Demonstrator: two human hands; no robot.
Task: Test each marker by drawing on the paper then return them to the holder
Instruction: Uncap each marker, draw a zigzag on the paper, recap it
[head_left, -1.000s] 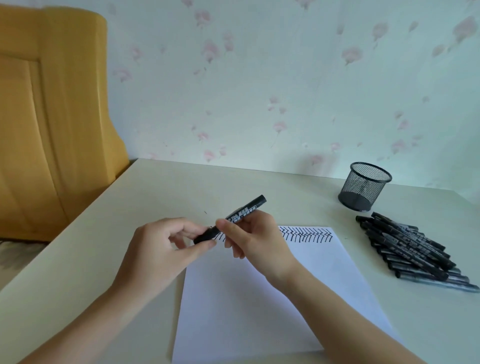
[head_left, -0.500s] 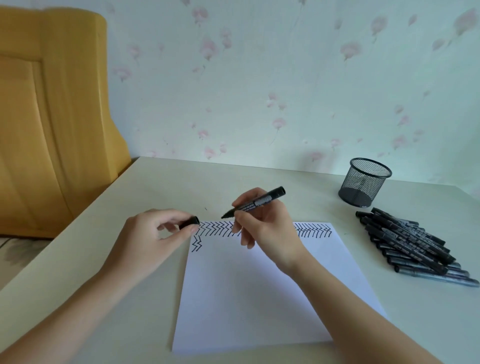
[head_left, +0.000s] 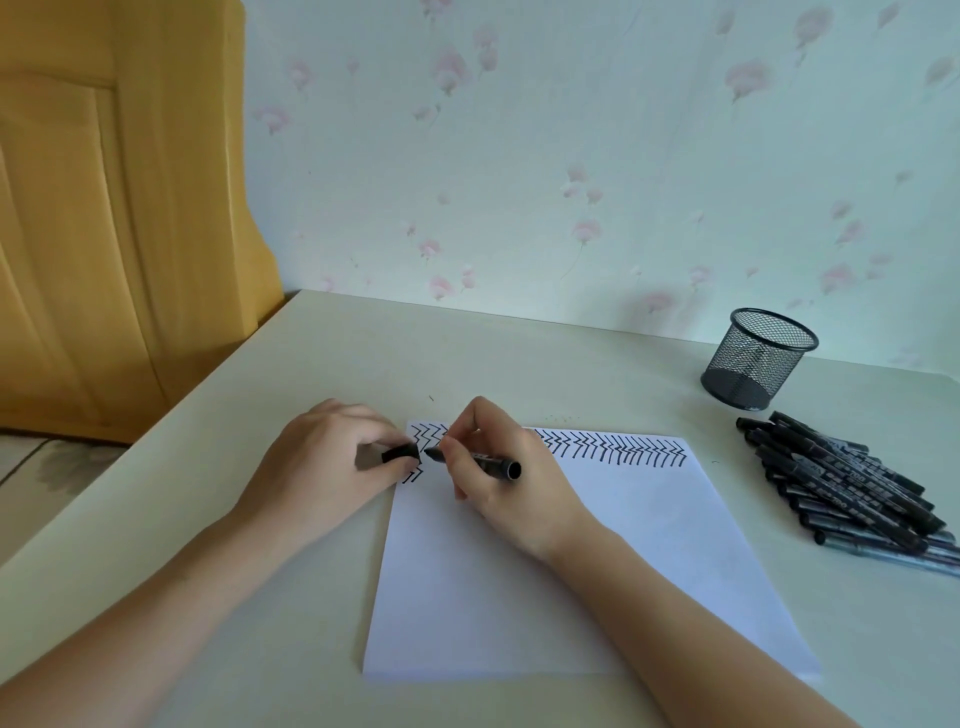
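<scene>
you are holding the slim black plastic marker (head_left: 480, 460) in your right hand (head_left: 498, 467), fingers curled round its barrel, with the tip pointing away toward your left hand (head_left: 324, 462) and sitting at or just above the white sheet of paper (head_left: 571, 561). your left hand is pinching the small black cap (head_left: 400, 454) just beside that tip. you are making a short test stroke, so keep it light and place it in the bare patch under your right hand, beside the black zigzag marks (head_left: 613, 448) already running along the sheet's far edge. keep the cap pinched and close so recapping takes one short push, and let your left hand's heel steady the sheet. the empty black wire-mesh holder (head_left: 758, 358) is standing well beyond your right hand, with the pile of black markers (head_left: 852, 480) lying between it and you. everything is resting on a pale cream counter (head_left: 260, 649) against a wall papered with pink flowers (head_left: 571, 156), with a yellow wooden panel (head_left: 104, 208) far beyond your left hand.
</scene>
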